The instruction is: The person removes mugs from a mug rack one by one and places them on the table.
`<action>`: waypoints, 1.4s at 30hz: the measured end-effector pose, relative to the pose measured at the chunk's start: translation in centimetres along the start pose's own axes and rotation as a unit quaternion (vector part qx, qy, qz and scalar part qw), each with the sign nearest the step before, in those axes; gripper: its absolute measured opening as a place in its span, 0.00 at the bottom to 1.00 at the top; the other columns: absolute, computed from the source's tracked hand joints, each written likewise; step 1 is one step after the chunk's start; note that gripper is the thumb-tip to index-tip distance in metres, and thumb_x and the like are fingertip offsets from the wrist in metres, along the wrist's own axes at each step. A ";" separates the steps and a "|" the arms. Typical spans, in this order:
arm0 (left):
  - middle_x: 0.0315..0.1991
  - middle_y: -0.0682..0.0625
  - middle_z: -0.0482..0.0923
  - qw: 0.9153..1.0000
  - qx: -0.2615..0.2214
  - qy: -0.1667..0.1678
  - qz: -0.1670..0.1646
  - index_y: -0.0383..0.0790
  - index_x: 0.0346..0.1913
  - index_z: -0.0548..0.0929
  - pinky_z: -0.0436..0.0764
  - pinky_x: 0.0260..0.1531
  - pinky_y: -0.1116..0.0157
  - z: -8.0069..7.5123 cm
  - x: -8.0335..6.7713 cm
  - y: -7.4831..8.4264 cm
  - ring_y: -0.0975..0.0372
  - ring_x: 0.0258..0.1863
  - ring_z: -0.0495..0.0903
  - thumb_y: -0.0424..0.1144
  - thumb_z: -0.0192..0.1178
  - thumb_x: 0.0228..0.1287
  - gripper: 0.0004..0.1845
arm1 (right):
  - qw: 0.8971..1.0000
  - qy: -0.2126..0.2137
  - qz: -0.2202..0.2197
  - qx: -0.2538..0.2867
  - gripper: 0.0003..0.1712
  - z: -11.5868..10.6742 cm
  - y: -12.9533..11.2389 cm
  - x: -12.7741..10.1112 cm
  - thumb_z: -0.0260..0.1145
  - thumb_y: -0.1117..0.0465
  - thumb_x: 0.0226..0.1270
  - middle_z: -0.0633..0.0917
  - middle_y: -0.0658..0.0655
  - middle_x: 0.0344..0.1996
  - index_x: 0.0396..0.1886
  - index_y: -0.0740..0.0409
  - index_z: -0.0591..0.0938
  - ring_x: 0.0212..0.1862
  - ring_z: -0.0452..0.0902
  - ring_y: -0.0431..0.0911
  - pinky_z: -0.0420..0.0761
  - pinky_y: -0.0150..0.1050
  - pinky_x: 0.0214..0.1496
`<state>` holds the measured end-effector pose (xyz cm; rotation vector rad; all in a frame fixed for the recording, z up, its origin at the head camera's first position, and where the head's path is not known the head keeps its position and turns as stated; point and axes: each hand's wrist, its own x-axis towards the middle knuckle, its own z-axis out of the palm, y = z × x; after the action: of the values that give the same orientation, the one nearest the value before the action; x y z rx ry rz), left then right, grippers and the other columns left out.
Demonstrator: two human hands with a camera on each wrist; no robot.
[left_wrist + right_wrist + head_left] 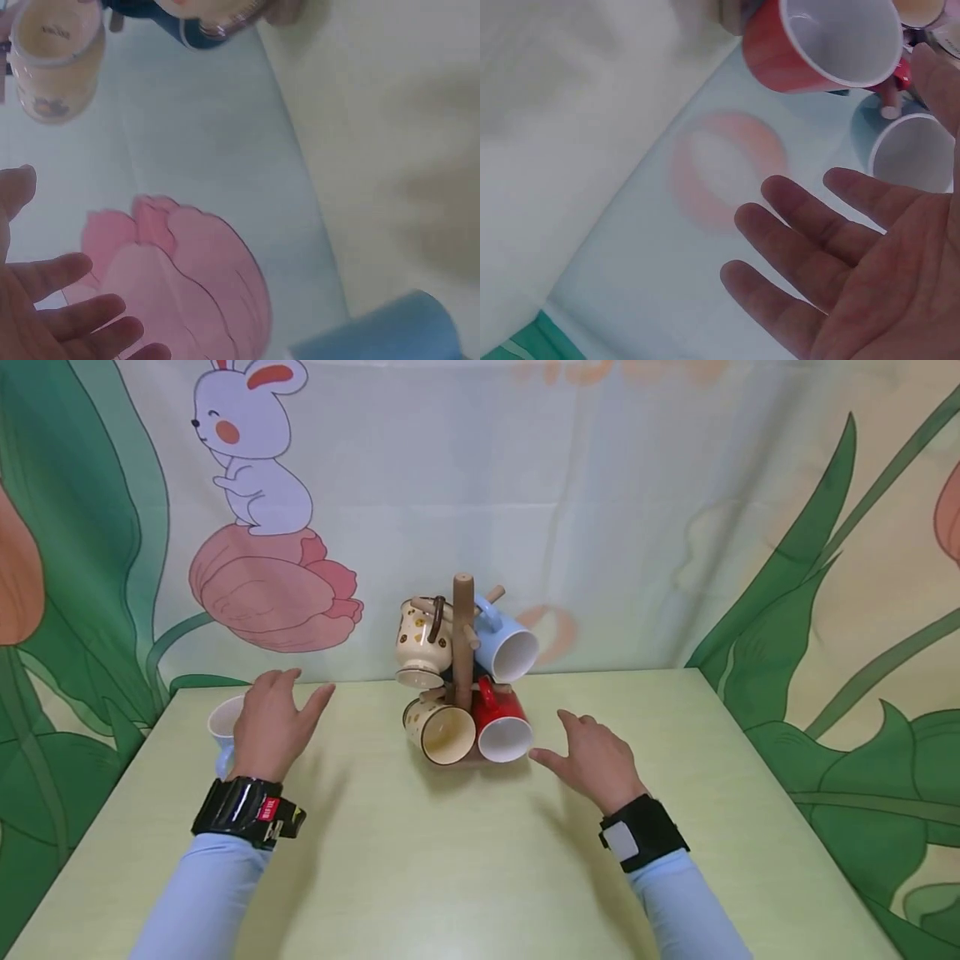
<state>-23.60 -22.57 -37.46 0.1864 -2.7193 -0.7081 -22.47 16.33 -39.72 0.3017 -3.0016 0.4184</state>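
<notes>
A wooden mug tree (463,602) stands at the back middle of the table. On its upper pegs hang a cream patterned mug (423,643) and a light blue mug (504,647); lower down are another cream mug (447,735) and a red mug (502,727). My left hand (272,727), fingers spread and holding nothing, partly covers a pale blue cup (223,720) at the table's left. To the right of the tree, my right hand (600,764) hovers with its fingers apart, thumb tip close by the red mug. Its palm (885,292) shows bare in the right wrist view.
A printed cloth (600,527) with a rabbit and flowers hangs right behind the table (465,868). Green leaf-patterned cloth (847,752) flanks the right side, and similar cloth lines the left. A dark blue piece (150,9) shows behind the tree in the left wrist view.
</notes>
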 end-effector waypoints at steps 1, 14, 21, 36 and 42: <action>0.67 0.27 0.63 1.000 -0.004 -0.005 0.010 0.26 0.69 0.68 0.66 0.58 0.35 0.0 0.3 0.7 0.35 0.65 0.63 0.58 0.54 0.72 0.39 | 1.000 0.008 -0.005 -0.002 0.45 -0.3 -0.3 0.2 0.69 0.37 0.62 0.81 0.69 0.53 0.67 0.64 0.72 0.51 0.80 0.60 0.82 0.56 0.45; 0.66 0.33 0.68 0.990 -0.032 -0.032 0.132 0.32 0.68 0.72 0.67 0.62 0.42 -0.3 4.8 8.0 0.42 0.66 0.67 0.54 0.53 0.74 0.31 | 0.995 0.083 -0.063 -0.001 0.37 -4.6 -5.8 3.2 0.65 0.35 0.65 0.85 0.61 0.44 0.59 0.60 0.80 0.41 0.83 0.53 0.82 0.48 0.34; 0.65 0.32 0.69 0.983 -0.021 -0.040 0.180 0.36 0.71 0.69 0.71 0.60 0.44 0.1 7.0 10.5 0.42 0.65 0.69 0.49 0.52 0.76 0.28 | 0.992 0.096 -0.076 -0.024 0.33 -6.4 -9.3 5.3 0.58 0.33 0.69 0.80 0.54 0.30 0.46 0.59 0.82 0.29 0.77 0.47 0.76 0.42 0.24; 0.66 0.32 0.67 0.974 0.011 -0.044 0.222 0.40 0.65 0.76 0.73 0.57 0.43 0.4 8.3 11.2 0.40 0.63 0.70 0.46 0.54 0.76 0.21 | 0.973 0.145 -0.114 -0.139 0.27 -6.6 -12.2 6.8 0.47 0.43 0.80 0.71 0.50 0.15 0.23 0.53 0.75 0.17 0.72 0.46 0.70 0.40 0.15; 0.64 0.31 0.68 0.972 0.025 -0.038 0.232 0.42 0.62 0.79 0.75 0.54 0.41 0.4 8.3 11.8 0.38 0.62 0.71 0.46 0.55 0.75 0.19 | 0.972 0.146 -0.095 -0.158 0.26 -6.5 -12.5 6.8 0.44 0.49 0.81 0.73 0.51 0.18 0.24 0.54 0.75 0.19 0.75 0.48 0.75 0.43 0.17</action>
<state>-32.06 -13.83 -29.64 -0.4599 -2.6974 -0.5161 -26.11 5.11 -29.42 0.4488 -2.6620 -0.0339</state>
